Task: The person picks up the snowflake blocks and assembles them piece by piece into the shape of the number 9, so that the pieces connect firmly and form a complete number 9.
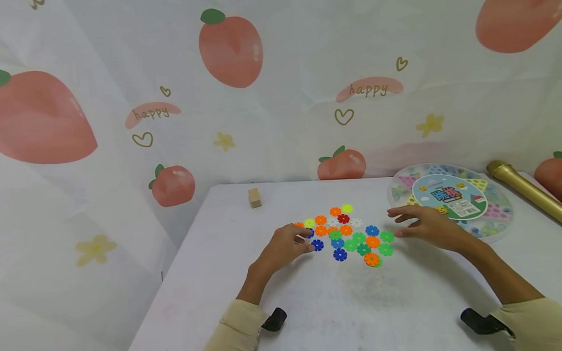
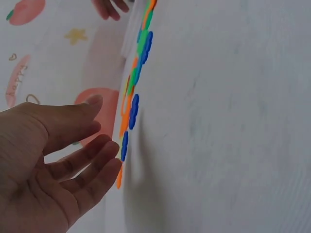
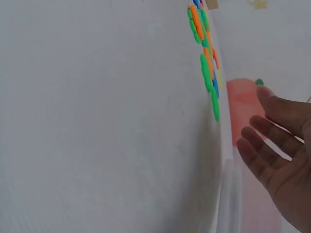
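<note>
Many flat notched plastic discs lie spread over the middle of the white table, among them an orange disc [image 1: 372, 242], a green disc [image 1: 387, 236], a dark blue disc [image 1: 340, 254] and a red disc [image 1: 343, 218]. At the left end of the spread is my left hand [image 1: 284, 246], fingers loosely bent, its thumb near a blue disc [image 1: 317, 245]. In the left wrist view that palm holds nothing. My right hand [image 1: 426, 226] hovers by the right end, close to the green discs. Its fingers are relaxed and hold nothing in the right wrist view [image 3: 277, 145].
A round clear case [image 1: 504, 207] with a colourful label lies at the back right, partly behind my right hand. Beside it is a gold microphone-shaped stick [image 1: 536, 196]. A small wooden block [image 1: 255, 197] stands at the back left. A fruit-print cloth [image 1: 288, 117] hangs behind the table.
</note>
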Demonstrator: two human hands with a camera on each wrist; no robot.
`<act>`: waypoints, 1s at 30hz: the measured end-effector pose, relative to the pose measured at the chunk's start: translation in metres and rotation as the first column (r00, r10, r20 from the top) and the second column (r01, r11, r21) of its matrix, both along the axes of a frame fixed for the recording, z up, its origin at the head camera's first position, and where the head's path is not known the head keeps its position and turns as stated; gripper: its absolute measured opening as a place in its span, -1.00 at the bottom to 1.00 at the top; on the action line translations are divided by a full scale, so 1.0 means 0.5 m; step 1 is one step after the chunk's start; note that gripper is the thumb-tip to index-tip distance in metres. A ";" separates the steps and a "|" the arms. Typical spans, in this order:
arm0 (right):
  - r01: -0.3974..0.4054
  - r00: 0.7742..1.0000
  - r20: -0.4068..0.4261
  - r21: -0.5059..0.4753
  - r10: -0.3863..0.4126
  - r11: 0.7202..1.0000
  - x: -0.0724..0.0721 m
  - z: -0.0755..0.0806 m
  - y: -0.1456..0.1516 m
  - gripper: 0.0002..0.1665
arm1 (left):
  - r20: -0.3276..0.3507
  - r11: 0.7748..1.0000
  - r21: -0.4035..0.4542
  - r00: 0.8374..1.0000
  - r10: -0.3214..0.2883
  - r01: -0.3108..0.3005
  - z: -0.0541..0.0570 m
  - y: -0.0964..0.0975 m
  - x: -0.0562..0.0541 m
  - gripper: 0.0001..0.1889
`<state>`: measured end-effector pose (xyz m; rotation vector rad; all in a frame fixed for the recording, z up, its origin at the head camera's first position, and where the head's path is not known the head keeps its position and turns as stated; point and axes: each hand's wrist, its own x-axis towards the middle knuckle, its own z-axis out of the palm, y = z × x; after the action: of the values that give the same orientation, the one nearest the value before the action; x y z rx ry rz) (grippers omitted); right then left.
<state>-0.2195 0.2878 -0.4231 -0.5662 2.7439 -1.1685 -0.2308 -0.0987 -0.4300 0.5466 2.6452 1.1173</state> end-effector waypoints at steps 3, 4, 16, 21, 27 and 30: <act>-0.029 1.000 0.003 -0.009 0.029 1.000 -0.004 -0.007 -0.014 -0.41 | 0.016 1.000 0.018 1.000 -0.001 0.001 -0.009 0.007 0.000 -0.61; -0.037 0.999 0.000 -0.005 0.037 0.999 -0.005 -0.008 -0.018 -0.42 | 0.018 1.000 0.027 1.000 -0.005 0.004 -0.012 0.010 0.000 -0.61; -0.056 0.998 -0.004 0.128 0.057 0.990 -0.020 -0.020 -0.043 -0.49 | -0.009 1.000 -0.004 1.000 -0.012 0.012 -0.029 0.028 -0.001 -0.61; -0.051 0.999 0.000 0.136 0.052 0.989 -0.018 -0.021 -0.052 -0.50 | -0.025 0.999 -0.035 1.000 0.004 -0.004 -0.031 0.033 -0.001 -0.68; -0.026 1.000 0.000 0.161 0.026 0.987 -0.016 -0.024 -0.056 -0.53 | -0.035 0.999 -0.040 0.999 0.010 -0.011 -0.031 0.039 0.000 -0.76; 0.000 1.000 0.011 0.179 -0.002 0.984 -0.017 -0.026 -0.055 -0.57 | -0.020 0.999 -0.033 1.000 0.019 -0.020 -0.031 0.040 0.001 -0.77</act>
<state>-0.2278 0.2601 -0.4361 -0.5353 2.8009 -0.9090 -0.2304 -0.0786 -0.4452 0.5287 2.6865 1.0762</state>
